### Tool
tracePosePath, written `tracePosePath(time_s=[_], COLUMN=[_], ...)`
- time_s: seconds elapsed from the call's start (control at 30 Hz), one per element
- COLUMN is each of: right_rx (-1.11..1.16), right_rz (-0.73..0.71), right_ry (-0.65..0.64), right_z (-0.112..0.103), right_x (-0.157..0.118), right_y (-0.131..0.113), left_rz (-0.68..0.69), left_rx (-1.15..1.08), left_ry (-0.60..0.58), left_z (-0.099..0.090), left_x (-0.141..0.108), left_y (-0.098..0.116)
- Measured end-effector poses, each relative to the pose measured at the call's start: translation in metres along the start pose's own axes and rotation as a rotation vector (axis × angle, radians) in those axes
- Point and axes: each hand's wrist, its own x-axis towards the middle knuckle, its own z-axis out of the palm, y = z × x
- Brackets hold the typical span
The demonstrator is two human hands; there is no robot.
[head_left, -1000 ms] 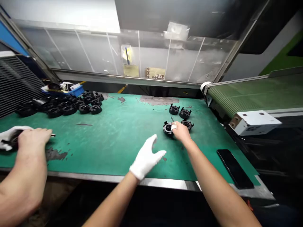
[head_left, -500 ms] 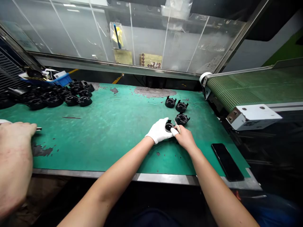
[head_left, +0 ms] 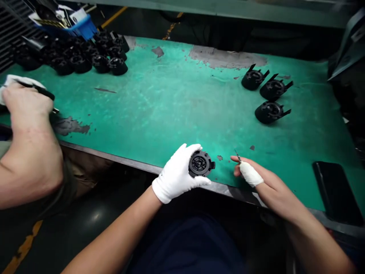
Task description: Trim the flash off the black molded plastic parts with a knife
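Observation:
My left hand (head_left: 178, 173), in a white glove, is closed around a round black plastic part (head_left: 199, 163) by its rim. The part's ringed face with a slotted centre is turned up towards me, near the table's front edge. To its right and apart from it is my right hand (head_left: 251, 173), its thumb wrapped in white. It pinches a thin pointed blade (head_left: 237, 154) whose tip sticks up past the fingers; the rest of it is hidden. Beyond it on the green mat stand three similar black parts with upright prongs, the nearest one (head_left: 269, 112) a little lower.
Many black parts (head_left: 81, 62) crowd the back left beside a blue basket (head_left: 85, 28). A co-worker's hand (head_left: 28, 99) works at the left edge. A black phone (head_left: 338, 192) lies at the right on the green mat (head_left: 159, 110).
My view has tilted down. My hands were together at the black part; now they are apart, the left one with the part closer to me, the right one off to the right with the blade.

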Motion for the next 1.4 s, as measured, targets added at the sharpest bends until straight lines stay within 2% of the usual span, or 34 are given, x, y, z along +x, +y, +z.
tracePosePath(time_s=[0.07,0.17,0.3,0.4,0.63,1.03,1.23,1.3,1.4], right_rx=[-0.181,-0.377,-0.458,-0.498,-0.639,-0.673,-0.795,-0.893,-1.059], right_rz=[-0.025,-0.147,-0.289,-0.33,-0.261,-0.293,-0.298,-0.246,-0.002], right_ry=[-0.001,0.045,0.025,-0.004,-0.028,-0.047,-0.018,0.024,0.165], right_z=[-0.008,-0.01,-0.007,-0.008,-0.01,-0.014,-0.013,-0.02,-0.038], right_x=[-0.003,-0.004,-0.003,-0.002,0.002,0.001,0.006,0.011,0.021], right_y=[-0.001,-0.008,-0.018,-0.022,-0.022,-0.022,-0.03,-0.026,-0.013], left_rz=[0.011,0.005,0.02,0.033,0.036,0.042,0.044,0.04,0.028], left_rx=[-0.002,-0.027,-0.043,-0.051,-0.062,-0.072,-0.076,-0.069,-0.061], left_ry=[-0.018,-0.049,-0.036,-0.031,-0.036,-0.023,-0.024,-0.031,-0.05], left_z=[-0.001,-0.003,-0.003,-0.002,-0.002,0.0,-0.002,0.0,-0.001], left_x=[0.001,0.004,0.005,0.005,0.006,0.005,0.006,0.004,0.004], left_y=[-0.003,-0.004,-0.005,-0.005,-0.006,-0.007,-0.007,-0.006,-0.005])
